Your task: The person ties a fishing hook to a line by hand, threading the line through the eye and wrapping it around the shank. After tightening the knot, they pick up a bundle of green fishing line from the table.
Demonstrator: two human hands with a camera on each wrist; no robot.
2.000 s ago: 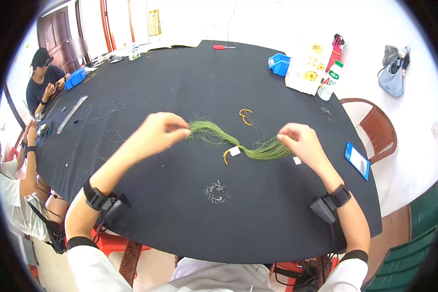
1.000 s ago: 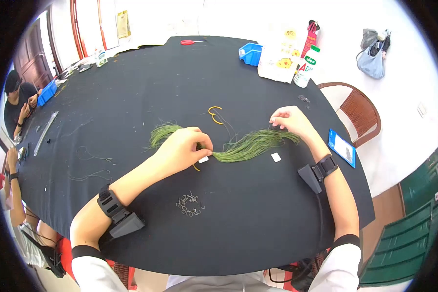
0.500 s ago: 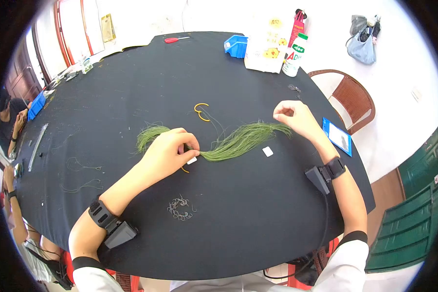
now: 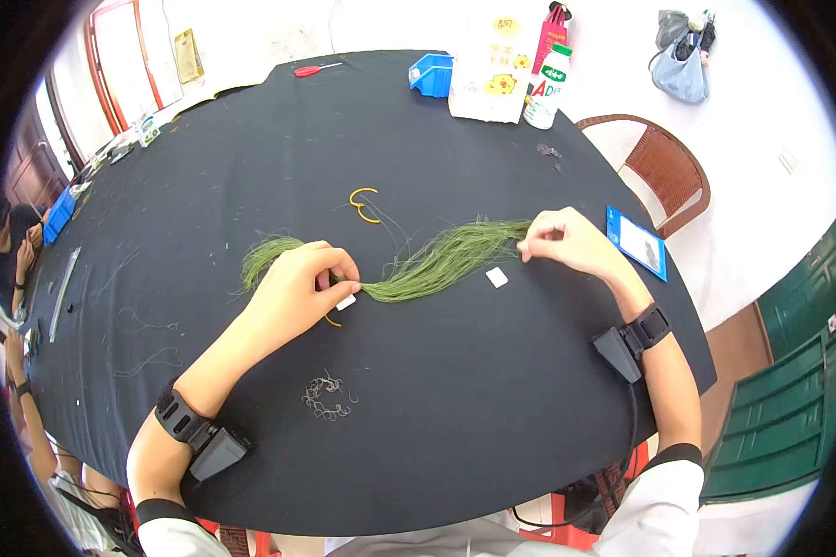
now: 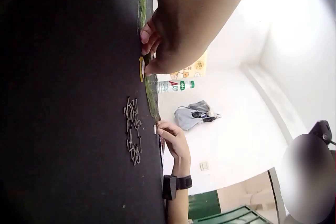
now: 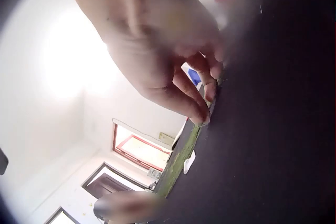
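A bundle of thin green strands (image 4: 441, 263) lies stretched across the black table between my hands. My left hand (image 4: 299, 283) pinches it near its middle with thumb and fingers; the left end fans out behind that hand. Beside those fingertips show a white tag (image 4: 346, 302) and part of a yellow tie (image 4: 333, 321). At the bundle's right end, my right hand (image 4: 568, 243) pinches strands between thumb and index finger, whose tips come together there in the right wrist view. A small white piece (image 4: 497, 278) lies below the bundle. Nearer me is a pile of small metal hooks (image 4: 327, 397).
A curved yellow piece (image 4: 364, 206) with loose strands lies beyond the bundle. Farther back are a blue bin (image 4: 431, 76), a white bag (image 4: 488, 85), a bottle (image 4: 548, 88) and a red-handled tool (image 4: 312, 71). A blue packet (image 4: 636, 243) lies by the right edge.
My left hand has moved from the bundle's left end to its middle. My right hand lifted off the right part, then came down at the right end. The head view has swung right.
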